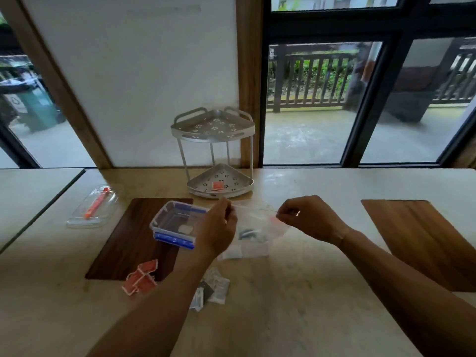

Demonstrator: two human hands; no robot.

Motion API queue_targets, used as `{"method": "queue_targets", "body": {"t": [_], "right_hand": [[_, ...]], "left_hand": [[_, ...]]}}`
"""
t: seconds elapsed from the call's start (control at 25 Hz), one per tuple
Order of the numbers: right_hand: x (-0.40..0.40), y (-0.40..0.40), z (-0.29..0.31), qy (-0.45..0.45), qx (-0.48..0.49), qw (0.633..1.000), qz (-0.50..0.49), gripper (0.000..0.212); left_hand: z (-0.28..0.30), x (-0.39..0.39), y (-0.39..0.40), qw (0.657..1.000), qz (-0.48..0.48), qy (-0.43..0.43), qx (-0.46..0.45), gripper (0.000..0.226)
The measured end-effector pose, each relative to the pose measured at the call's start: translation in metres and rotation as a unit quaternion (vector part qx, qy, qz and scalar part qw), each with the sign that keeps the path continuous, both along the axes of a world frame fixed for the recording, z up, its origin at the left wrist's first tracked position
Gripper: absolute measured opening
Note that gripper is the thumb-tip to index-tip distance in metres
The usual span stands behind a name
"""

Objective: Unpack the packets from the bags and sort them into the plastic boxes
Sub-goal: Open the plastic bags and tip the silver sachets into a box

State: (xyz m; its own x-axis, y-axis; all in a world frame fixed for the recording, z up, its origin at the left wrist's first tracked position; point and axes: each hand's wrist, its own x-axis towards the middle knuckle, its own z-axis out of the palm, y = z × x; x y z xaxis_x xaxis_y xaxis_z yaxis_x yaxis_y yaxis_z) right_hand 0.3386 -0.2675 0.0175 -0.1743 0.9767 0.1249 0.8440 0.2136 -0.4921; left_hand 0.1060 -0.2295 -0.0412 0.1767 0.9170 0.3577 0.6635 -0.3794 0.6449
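My left hand [219, 228] and my right hand [306, 219] each pinch one end of the top edge of a clear plastic bag [253, 225], which hangs between them above the table [296, 305] with some dark and white packets blurred inside. At 9 o'clock from the left hand, touching it in the view, stands an open plastic box [175, 222] with blue clips on a dark wooden mat [123, 243]. At 7 o'clock lie red packets [141, 278], at 6 o'clock white packets [215, 287], and at 12 o'clock a metal corner rack [215, 153] holds one red packet [218, 186].
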Motion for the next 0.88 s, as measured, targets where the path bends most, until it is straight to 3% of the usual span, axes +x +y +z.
{"method": "queue_targets", "body": {"t": [0.4,0.64,0.72,0.88], "right_hand": [[-0.003,-0.012,-0.003,0.015,0.026,0.998,0.053,0.014],[-0.011,-0.028,-0.032,0.004,-0.018,0.999,0.033,0.013],[-0.015,-0.039,-0.046,0.003,-0.039,0.999,0.027,0.013],[-0.026,-0.058,-0.071,-0.003,-0.083,0.996,0.011,0.014]], "left_hand": [[-0.009,0.007,-0.029,0.993,0.077,-0.081,-0.037,0.009],[-0.027,-0.006,-0.056,0.988,0.049,-0.012,-0.143,0.009],[-0.043,-0.008,-0.067,0.989,0.055,0.03,-0.13,0.009],[-0.079,-0.012,-0.072,0.991,0.056,0.003,-0.119,0.011]]}}
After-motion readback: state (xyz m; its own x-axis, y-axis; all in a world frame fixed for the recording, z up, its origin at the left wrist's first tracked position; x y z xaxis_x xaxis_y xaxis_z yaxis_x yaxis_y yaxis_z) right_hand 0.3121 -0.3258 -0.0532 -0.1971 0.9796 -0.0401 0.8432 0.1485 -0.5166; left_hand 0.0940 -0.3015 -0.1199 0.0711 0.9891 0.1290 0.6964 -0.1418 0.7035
